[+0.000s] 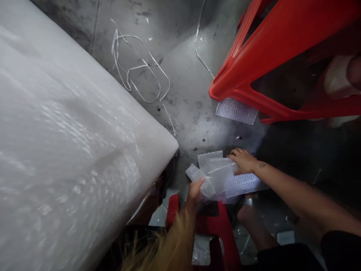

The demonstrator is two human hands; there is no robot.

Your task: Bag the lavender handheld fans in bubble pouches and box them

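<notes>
Bubble wrap [242, 184] held near edge of red stool [229, 235]; piece pinched by left hand [195, 190], stack touched by half-curled right hand [244, 162], grip unclear. Sorting seemingly in hand; steady pinch called for.

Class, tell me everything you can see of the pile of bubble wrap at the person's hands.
The pile of bubble wrap is a loose stack of clear, whitish flat pieces that look like thin plastic, with small bubbles showing on several. They overlap at differing angles, straight edges and corners jutting out. It sits below and right of the picture's middle. The left hand grasps its left side; the right hand touches its far right part. Its underside is hidden.
</notes>
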